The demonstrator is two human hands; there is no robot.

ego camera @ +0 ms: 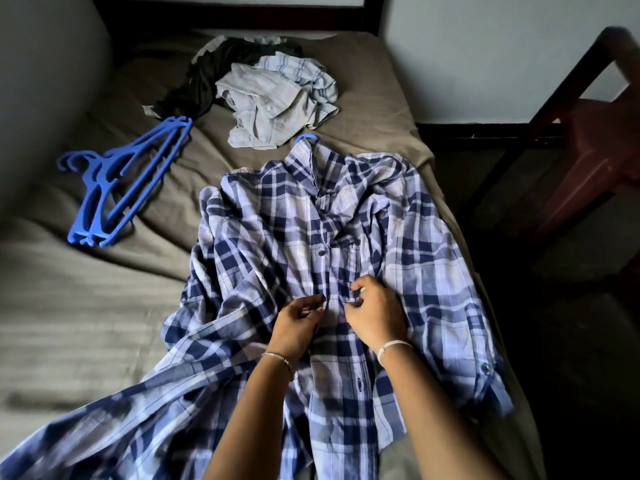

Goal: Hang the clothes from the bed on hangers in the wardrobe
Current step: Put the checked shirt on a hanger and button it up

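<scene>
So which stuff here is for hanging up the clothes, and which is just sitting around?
For the job: the plaid shirt, pinched at its front by the left hand and right hand; the blue hanger hook poking out of its collar; the spare blue hangers; the pile of clothes; the bed under them.
Just lying about: the wooden chair beside the bed.

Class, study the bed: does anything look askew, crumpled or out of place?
The blue-and-white plaid shirt lies rumpled, its collar twisted beside the blue plastic hanger hook. Beyond it, pale grey and black clothes sit in a crumpled heap, not yet hung.
</scene>
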